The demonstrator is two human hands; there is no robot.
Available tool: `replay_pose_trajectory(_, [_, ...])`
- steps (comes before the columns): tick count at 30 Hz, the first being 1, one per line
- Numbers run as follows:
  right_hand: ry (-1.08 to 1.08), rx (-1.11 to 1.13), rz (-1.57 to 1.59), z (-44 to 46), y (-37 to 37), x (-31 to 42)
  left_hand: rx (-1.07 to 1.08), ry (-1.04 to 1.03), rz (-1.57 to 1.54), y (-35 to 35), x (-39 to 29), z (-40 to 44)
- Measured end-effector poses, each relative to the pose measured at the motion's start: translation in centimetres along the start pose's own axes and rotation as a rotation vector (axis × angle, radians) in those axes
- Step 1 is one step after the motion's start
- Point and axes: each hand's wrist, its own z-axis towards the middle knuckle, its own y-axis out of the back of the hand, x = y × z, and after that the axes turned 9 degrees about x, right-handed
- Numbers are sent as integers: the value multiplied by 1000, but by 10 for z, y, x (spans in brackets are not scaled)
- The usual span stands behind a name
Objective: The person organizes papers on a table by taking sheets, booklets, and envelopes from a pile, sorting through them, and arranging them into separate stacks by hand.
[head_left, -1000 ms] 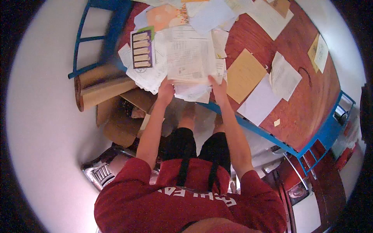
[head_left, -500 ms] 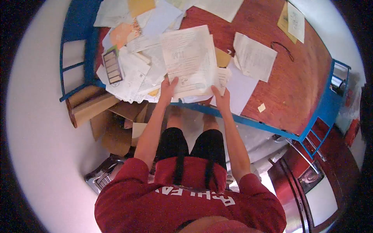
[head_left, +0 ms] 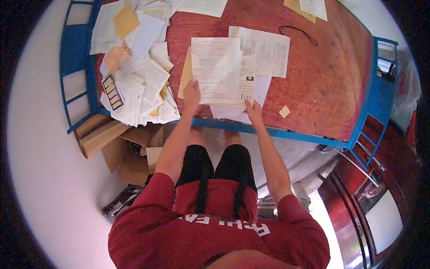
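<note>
A printed sheet is pinched at its lower left by my left hand. My right hand grips the lower corner of another printed sheet, which bears a small dark picture and lies partly under the first one. Behind the left edge a tan envelope peeks out. Just below the held sheets are white papers near the bed-like platform's front edge. A larger printed paper lies flat beyond my right hand.
A messy pile of papers covers the reddish wooden surface's left side. A dark cord, a tan envelope and a small yellowish scrap lie on the right. Blue metal rails border the surface. Cardboard stands below.
The held papers have spread apart sideways, and the sheet with the dark picture now shows on the right. A tan envelope shows at their left. My view has shifted somewhat to the right.
</note>
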Motion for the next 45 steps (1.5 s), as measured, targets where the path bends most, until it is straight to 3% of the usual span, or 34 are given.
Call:
replay_pose_trajectory(1, [-2,-3,7,0,3,-2,5,-3,5,3,0,0])
replay_pose_trajectory(3, [-24,-139,-363,-1,8,-2,22,-12,-62,17,4,2])
replay_pose_trajectory(4, [-24,-143,-352,-8,3,14,20,-54,38,17,18,5])
replay_pose_trajectory(5, [268,-459,-636,-17,0,29,27,-65,45,15,31,8])
replay_pose_trajectory(6, [557,-776,-919,-27,-6,43,73,-7,-198,13,45,8])
replay_pose_trajectory(7, [548,-785,-916,-29,-9,47,119,56,-443,15,43,7])
replay_pose_trajectory(9, [467,-566,-527,-26,-16,54,153,106,-483,26,27,-2])
replay_pose_trajectory(10, [463,-573,-526,-25,-24,56,179,161,-523,31,20,-9])
replay_pose_trajectory(12, [278,-186,-233,-17,-38,60,257,208,-546,34,15,-15])
replay_pose_trajectory(15, [144,-24,-47,-8,-47,61,345,239,-686,39,6,-20])
replay_pose_trajectory(17, [199,-106,-74,-8,-50,59,459,285,-300,50,-3,-18])
replay_pose_trajectory(18, [261,-192,-96,-6,-53,61,465,269,-296,45,0,-18])
replay_pose_trajectory(20, [216,-233,-155,-6,-56,64,-56,-112,-137,27,6,-28])
replay_pose_trajectory(21, [162,-251,-225,-6,-56,63,-53,-125,-141,31,-7,-34])
replay_pose_trajectory(23, [168,-210,-113,-4,-62,55,228,-225,-34,40,-44,-45])
replay_pose_trajectory(26, [207,-141,-48,4,-69,31,337,-408,-155,16,-67,-59])
replay_pose_trajectory(29, [167,-96,120,-26,-67,68,264,-411,-260,9,-111,-75])
replay_pose_trajectory(32, [394,-114,104,-41,-40,60,264,-490,-196,2,-148,-90])
replay_pose_trajectory(37, [189,-25,798,-91,24,111,249,-625,-131,-50,-196,-113])
replay_pose_trajectory(41, [268,-39,808,-94,86,82,196,-659,-160,-111,-228,-129])
replay_pose_trajectory(42, [342,-187,480,-81,103,51,197,-673,-177,-126,-235,-132])
replay_pose_trajectory(44, [401,-329,148,-64,138,21,220,-658,-208,-158,-243,-134])
replay_pose_trajectory(45, [417,-265,317,-64,154,21,241,-640,-232,-169,-249,-136])
